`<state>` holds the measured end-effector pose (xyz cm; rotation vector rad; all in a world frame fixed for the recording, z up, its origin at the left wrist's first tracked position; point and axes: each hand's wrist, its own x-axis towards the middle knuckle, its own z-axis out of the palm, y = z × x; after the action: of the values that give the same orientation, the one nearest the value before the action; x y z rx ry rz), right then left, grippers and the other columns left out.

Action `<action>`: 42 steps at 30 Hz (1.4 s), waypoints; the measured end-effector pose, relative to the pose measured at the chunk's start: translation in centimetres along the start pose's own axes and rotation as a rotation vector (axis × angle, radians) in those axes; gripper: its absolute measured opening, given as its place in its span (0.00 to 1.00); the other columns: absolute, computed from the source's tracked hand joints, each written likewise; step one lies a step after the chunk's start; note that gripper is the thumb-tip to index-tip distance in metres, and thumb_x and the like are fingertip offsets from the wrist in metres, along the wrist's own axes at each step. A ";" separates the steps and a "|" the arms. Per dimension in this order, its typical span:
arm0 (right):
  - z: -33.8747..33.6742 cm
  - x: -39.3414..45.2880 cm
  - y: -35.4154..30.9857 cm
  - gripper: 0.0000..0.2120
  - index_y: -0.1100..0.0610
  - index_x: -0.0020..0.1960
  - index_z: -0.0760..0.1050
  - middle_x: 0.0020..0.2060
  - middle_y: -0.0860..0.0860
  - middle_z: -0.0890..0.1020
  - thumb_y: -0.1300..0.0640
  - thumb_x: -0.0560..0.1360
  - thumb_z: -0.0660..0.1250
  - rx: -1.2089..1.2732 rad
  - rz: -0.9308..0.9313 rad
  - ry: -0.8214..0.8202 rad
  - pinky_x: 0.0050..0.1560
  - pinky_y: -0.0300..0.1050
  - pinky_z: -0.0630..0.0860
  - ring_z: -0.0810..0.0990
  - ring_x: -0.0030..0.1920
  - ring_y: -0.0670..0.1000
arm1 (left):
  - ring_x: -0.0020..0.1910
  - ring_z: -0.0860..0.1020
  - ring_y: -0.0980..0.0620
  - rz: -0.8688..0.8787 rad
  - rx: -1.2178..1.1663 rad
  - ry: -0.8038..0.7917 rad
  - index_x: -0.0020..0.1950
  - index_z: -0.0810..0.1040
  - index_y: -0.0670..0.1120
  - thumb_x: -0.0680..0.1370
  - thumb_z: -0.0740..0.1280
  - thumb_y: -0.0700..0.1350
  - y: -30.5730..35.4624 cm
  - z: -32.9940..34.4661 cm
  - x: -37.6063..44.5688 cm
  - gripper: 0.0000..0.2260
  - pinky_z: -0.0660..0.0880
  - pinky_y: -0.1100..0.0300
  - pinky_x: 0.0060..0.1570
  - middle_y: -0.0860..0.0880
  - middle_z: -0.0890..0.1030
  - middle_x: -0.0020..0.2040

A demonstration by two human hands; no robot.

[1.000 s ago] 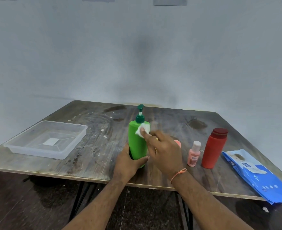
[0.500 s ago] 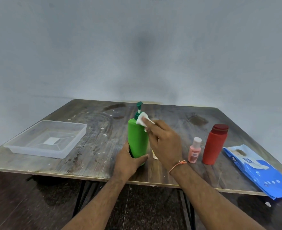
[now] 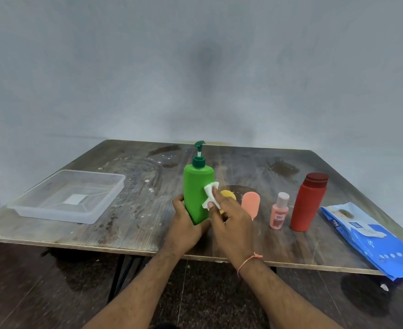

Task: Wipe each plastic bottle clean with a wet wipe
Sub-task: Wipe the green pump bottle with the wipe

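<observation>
A tall green pump bottle [image 3: 195, 186] stands slightly tilted near the table's front middle. My left hand [image 3: 184, 225] grips its base. My right hand [image 3: 231, 224] presses a crumpled white wet wipe [image 3: 210, 195] against the bottle's right side, about halfway up. Behind my right hand a yellow bottle [image 3: 228, 194] is partly hidden, and a peach-coloured bottle [image 3: 250, 204] stands beside it. Further right stand a small pink bottle with a pale cap [image 3: 279, 211] and a tall red bottle [image 3: 309, 203].
A clear plastic tray [image 3: 29, 205] sits at the table's left. A blue wet-wipe pack [image 3: 371, 241] lies at the right front corner, overhanging the edge. The worn wooden table [image 3: 136, 224] meets a grey wall behind.
My right hand has slid the wipe down from the bottle's shoulder near the pump to its middle right side. The yellow and peach bottles behind it have come into view.
</observation>
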<state>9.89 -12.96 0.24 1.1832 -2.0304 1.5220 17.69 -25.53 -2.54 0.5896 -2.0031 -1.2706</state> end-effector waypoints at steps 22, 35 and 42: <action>0.5 -0.4 0.4 0.07 0.51 0.46 0.77 0.39 0.45 0.74 0.59 0.82 0.66 -0.006 0.140 -0.315 0.38 0.43 0.68 0.74 0.39 0.44 | 0.62 0.79 0.54 0.045 -0.185 -0.008 0.70 0.55 0.53 0.70 0.73 0.71 -0.7 -0.9 0.1 0.41 0.81 0.56 0.57 0.45 0.73 0.65; 2.0 -2.2 1.6 0.08 0.49 0.44 0.73 0.37 0.46 0.75 0.53 0.82 0.68 -0.104 0.090 -0.351 0.37 0.45 0.64 0.74 0.38 0.47 | 0.63 0.76 0.59 0.132 -0.072 0.044 0.71 0.70 0.61 0.82 0.58 0.67 0.0 -1.0 -0.1 0.20 0.74 0.65 0.62 0.52 0.74 0.63; 2.4 -2.3 1.8 0.07 0.50 0.56 0.83 0.40 0.50 0.82 0.51 0.81 0.69 -0.201 0.051 -0.416 0.39 0.48 0.66 0.80 0.42 0.54 | 0.53 0.81 0.60 0.003 -0.170 0.085 0.74 0.66 0.50 0.88 0.55 0.50 0.2 -1.0 -0.2 0.14 0.77 0.66 0.49 0.49 0.80 0.60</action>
<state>10.38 -14.03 -3.32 1.4680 -2.4248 1.1251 18.63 -25.92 -2.16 0.5495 -1.8048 -1.3748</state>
